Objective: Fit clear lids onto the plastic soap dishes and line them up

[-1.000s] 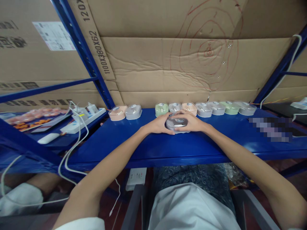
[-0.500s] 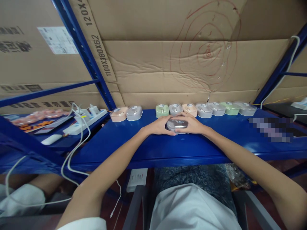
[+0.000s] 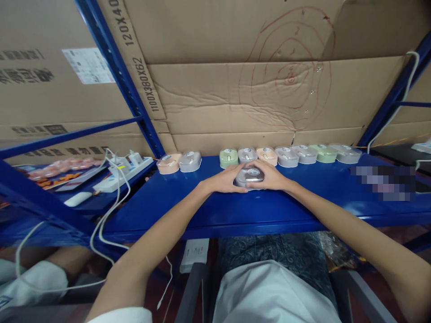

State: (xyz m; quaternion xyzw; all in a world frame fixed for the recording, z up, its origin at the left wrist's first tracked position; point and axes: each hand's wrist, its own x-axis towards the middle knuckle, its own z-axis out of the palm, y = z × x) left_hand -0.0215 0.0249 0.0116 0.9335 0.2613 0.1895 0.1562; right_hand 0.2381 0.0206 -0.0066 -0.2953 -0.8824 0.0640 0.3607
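Note:
A small grey box with a clear lid and a round label [image 3: 251, 176] rests on the blue shelf, close to its middle. Around its left side my left hand [image 3: 227, 179] is wrapped, thumb along the near edge. From the other side my right hand [image 3: 272, 176] grips the same box, its thumb also in front. The fingertips of both hands reach behind the box and are partly hidden. Just beyond them stand a green box [image 3: 228, 158], another grey box [image 3: 247, 154] and a peach box [image 3: 266, 155] of the same kind.
More such boxes line the back, with a peach one [image 3: 169, 163] at left and a green one [image 3: 323, 153] at right. A blurred-out object [image 3: 385, 181] lies on the right. White cables [image 3: 116, 197] hang from a power strip [image 3: 124, 174]. Cardboard [image 3: 215, 89] backs the shelf.
Both hands stay around the grey box, and its lid and label show a little more now. The whole view has shifted slightly.

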